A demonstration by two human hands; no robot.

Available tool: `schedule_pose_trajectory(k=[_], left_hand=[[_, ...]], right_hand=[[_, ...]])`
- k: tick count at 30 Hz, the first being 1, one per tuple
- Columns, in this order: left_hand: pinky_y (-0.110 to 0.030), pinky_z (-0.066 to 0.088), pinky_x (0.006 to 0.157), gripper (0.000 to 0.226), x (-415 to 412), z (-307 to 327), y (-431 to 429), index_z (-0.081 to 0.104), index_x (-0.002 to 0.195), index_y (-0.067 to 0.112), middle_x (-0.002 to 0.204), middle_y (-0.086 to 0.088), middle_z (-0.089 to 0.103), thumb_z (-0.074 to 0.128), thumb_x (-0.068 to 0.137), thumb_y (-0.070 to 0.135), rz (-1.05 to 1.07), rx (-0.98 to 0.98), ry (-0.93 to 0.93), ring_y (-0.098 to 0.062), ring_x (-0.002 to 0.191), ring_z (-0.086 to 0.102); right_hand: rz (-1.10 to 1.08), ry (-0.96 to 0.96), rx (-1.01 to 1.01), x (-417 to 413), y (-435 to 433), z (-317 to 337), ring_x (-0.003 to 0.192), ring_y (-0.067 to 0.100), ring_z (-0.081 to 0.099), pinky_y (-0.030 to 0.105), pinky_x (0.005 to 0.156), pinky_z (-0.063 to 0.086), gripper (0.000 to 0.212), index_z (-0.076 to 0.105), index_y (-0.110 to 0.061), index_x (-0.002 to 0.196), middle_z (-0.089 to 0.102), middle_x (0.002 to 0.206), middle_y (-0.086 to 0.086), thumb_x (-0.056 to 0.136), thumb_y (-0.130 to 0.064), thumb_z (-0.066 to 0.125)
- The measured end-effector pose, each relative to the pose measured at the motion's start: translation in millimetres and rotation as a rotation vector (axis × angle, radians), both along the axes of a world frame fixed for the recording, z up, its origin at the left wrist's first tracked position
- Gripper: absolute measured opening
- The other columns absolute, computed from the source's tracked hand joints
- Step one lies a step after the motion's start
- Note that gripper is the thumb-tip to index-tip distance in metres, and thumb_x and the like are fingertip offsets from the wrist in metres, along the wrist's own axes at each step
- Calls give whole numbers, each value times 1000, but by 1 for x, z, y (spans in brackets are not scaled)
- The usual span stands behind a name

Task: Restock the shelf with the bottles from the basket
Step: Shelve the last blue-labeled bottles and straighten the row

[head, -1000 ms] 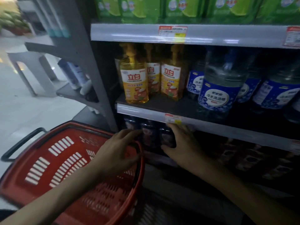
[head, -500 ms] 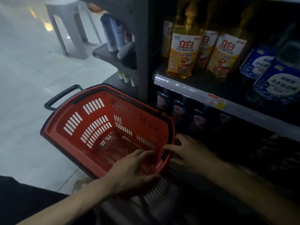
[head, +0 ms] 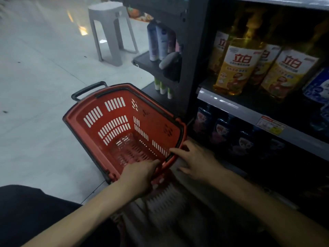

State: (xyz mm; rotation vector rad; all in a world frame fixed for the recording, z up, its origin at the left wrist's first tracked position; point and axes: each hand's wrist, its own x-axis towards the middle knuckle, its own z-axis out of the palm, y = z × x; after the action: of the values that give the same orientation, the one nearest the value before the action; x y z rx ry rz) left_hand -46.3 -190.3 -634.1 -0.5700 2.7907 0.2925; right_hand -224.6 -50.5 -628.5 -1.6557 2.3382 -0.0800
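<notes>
Shelving [head: 195, 50], dark metal, is filling the right side and running out of frame at the top and right; its lowest level is lying in deep shadow.

Basket [head: 110, 125], red plastic with slotted walls, a black rim and a black handle, is sitting tilted on the pale floor [head: 35, 68] just beside the shelving's corner post, its bare slotted bottom showing.

Stool [head: 108, 32], grey plastic, is standing on the floor well behind the basket.

Yellow bottles [head: 238, 68] are standing on the middle level, their labels reading 立白 in red; the smaller print is blurring out and their tops are being cut off.

Blue-labelled bottle [head: 316, 86] is being cropped by the right edge, its writing unreadable.

Dark bottles [head: 222, 131] are standing in a row on the level below, their labels too dim to read.

Left hand [head: 140, 175] is gripping the basket's near rim, fingers curling over it.

Right hand [head: 195, 159] is lying at the rim's near corner, one finger stretching along the black edge; whether it is gripping cannot be told.

Price tag [head: 270, 124], red, white and yellow, is sitting on the shelf rail, its print illegible.
</notes>
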Motion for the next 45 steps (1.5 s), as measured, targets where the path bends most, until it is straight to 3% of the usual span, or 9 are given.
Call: schedule_pose_trajectory(k=[4, 7, 9, 16, 22, 27, 34, 41, 45], left_hand=[[-40, 54, 80, 65, 12, -10, -22, 45, 151, 35, 133, 1, 63, 60, 90, 17, 139, -141, 125, -31, 115, 67], [-43, 58, 59, 69, 19, -17, -45, 60, 141, 20, 108, -12, 73, 73, 76, 3, 164, -197, 202, -38, 83, 73], [-42, 55, 56, 67, 22, -22, -61, 64, 136, 14, 100, -14, 73, 78, 71, 5, 195, -268, 222, -38, 74, 72], [-47, 50, 98, 68, 20, -19, -73, 48, 148, 14, 126, -12, 67, 68, 89, 42, 298, -272, 273, -36, 113, 65], [-59, 44, 108, 81, 12, 9, -36, 52, 149, 20, 141, -12, 61, 65, 79, 58, 156, -334, 361, -37, 128, 58], [-55, 30, 120, 77, -15, 56, -8, 35, 159, 33, 161, -6, 42, 43, 90, 67, 94, -309, 380, -31, 148, 39], [-44, 52, 101, 61, -102, 130, 19, 43, 149, 37, 144, 2, 54, 39, 96, 66, 27, -28, 536, -22, 126, 56], [-44, 58, 94, 39, -206, 126, 38, 55, 138, 29, 131, 1, 65, 59, 101, 42, 327, 683, 732, -16, 109, 67], [-18, 49, 75, 39, -247, 112, 39, 57, 134, 28, 108, 17, 66, 67, 98, 39, 372, 888, 826, 4, 96, 63]], right_hand=[[54, 5, 43, -3, -23, -4, 148, 28, 23, 47, 112, 41, 87, 7, -41, 160, 26, 157, 6, 94, -37, 65], [63, 14, 50, 2, -34, 2, 147, 29, 24, 44, 112, 40, 85, 7, -40, 160, 24, 157, 7, 96, -36, 63], [60, 39, 37, 3, -37, 9, 144, 29, 28, 43, 109, 43, 84, 7, -40, 159, 26, 155, 9, 96, -37, 62], [-44, 99, -55, -2, -27, 41, 149, 30, 23, 48, 115, 38, 79, 13, -35, 161, 21, 161, 10, 98, -40, 60], [-133, 109, 5, -7, -1, 54, 156, 33, 1, 50, 125, 17, 87, 4, -41, 160, -3, 169, 11, 96, -49, 61], [-244, 17, -94, -18, 14, 87, 156, 30, 2, 50, 125, 21, 87, 8, -41, 160, -3, 169, 7, 94, -50, 64], [-532, -129, -449, -69, 24, 145, 132, 27, 46, 39, 105, 44, 68, 40, -29, 151, 37, 150, 5, 91, -42, 70], [-919, -444, -766, -132, 9, 122, 121, 24, 58, 35, 98, 49, 41, 60, -24, 129, 62, 132, 0, 90, -21, 71], [-956, -495, -816, -160, 1, 105, 118, 24, 61, 45, 99, 53, 45, 58, -26, 127, 64, 128, 1, 86, -20, 75]])
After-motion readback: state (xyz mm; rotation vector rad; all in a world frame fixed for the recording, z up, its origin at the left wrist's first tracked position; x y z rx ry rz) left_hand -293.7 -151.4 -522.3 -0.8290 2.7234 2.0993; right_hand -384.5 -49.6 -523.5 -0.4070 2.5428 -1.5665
